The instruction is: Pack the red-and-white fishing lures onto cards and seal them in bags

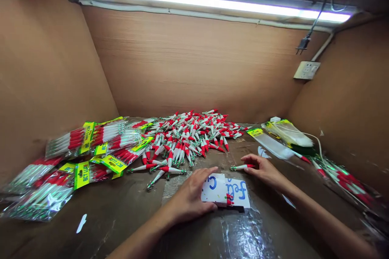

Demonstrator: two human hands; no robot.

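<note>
My left hand is closed around the left end of a white paper-covered piece with blue handwriting, thumb along its near edge and fingers over its far edge. Small red tips show at its near side; what lies inside is hidden. Beside it to the right, my right hand pinches a single red-and-white fishing lure by its red end, its green hooked end pointing left. Beyond both hands spreads a large heap of the same lures, a few lying loose near my left hand.
Filled clear bags of lures with yellow-green headers pile up at left. At right are flat packing bags and more lures. A plug dangles near a wall socket. Wooden panels enclose the table; a tube light crosses above.
</note>
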